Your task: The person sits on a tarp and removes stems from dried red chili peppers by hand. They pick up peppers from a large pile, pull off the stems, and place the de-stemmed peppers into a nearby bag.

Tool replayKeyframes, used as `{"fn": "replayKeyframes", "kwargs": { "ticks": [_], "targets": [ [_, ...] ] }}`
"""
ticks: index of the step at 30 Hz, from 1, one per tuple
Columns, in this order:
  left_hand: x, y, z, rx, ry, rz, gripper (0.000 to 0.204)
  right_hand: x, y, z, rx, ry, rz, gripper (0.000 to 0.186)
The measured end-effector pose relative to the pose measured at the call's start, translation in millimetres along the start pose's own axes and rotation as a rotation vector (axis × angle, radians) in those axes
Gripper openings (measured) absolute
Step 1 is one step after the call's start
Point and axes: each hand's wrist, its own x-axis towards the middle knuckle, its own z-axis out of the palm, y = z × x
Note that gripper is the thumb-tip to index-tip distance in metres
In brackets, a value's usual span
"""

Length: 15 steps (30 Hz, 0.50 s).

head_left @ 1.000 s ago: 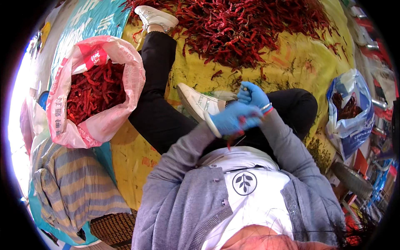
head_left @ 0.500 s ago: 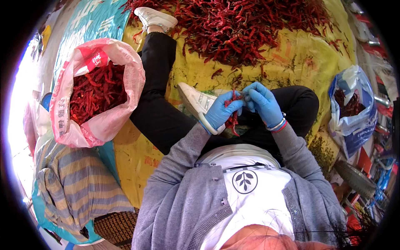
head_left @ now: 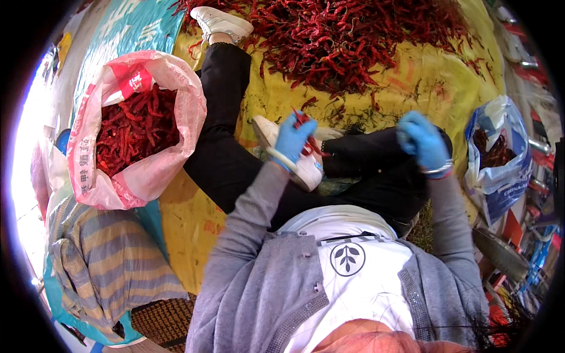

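My left hand (head_left: 289,141), in a blue glove, is closed around a small bunch of dried red chillies (head_left: 302,120); their ends stick out past the fingers, above my white shoe. Over my bent right knee is my right hand (head_left: 421,141), also gloved in blue. Its fingers are curled in and slightly blurred, so anything inside them is hidden. A big heap of dried red chillies (head_left: 335,44) lies beyond both hands, on a yellow sheet (head_left: 406,82) strewn with stems and bits.
To the left stands an open pink-and-white sack (head_left: 194,117) with red chillies inside. A blue-and-white bag (head_left: 506,182) at the right holds darker chillies. Striped cloth (head_left: 118,259) lies at the lower left, and a tyre-like wheel (head_left: 500,253) at the lower right.
My hands were together over my lap and have come apart. The right moved to the right over the knee; the left shifted left and slightly up, keeping the chillies.
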Motion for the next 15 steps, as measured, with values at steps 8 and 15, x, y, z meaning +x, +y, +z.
{"fn": "replayKeyframes", "kwargs": {
  "ticks": [8,15],
  "targets": [
    [127,-22,-16,1.157,0.092,0.163,0.025,-10,-28,-129,-1.405,-0.128,-0.150,0.015],
    [111,-13,-1,1.498,0.050,0.242,0.032,159,72,65,-1.219,0.014,-0.413,0.025]
  ]
}}
